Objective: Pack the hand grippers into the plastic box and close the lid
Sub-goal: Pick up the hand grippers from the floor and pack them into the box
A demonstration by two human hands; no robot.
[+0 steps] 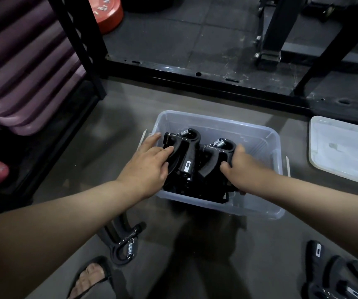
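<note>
packing is midway. plastic box (216,118) sits on the floor under both hands, open, with a pile of black hand grippers at its near left end.

left hand (145,165) lies on the left gripper (184,152), fingers fairly straight, pressing it down. right hand (238,167) is curled round the handle of the right gripper (214,156). the hands are apart, one gripper each, and both grippers are inside the box walls. looks like seating or arranging them.

left to do, my read:
- loose gripper (124,244) on the floor under the left forearm, nearer the person than the hands
- more loose grippers (329,268) on the floor below and right of the right arm; count unclear, frame cuts them off
- lid (344,152) lies flat on the floor, right of the right hand, well apart from the box; not yet on

writing:
- small white label (188,164) on the left gripper, between the hands; too small to read
- similar label on one loose gripper at lower right; unreadable
- red weight plate (106,11) far beyond the left hand has white print, cropped and upside down; maybe "10", not sure
</note>
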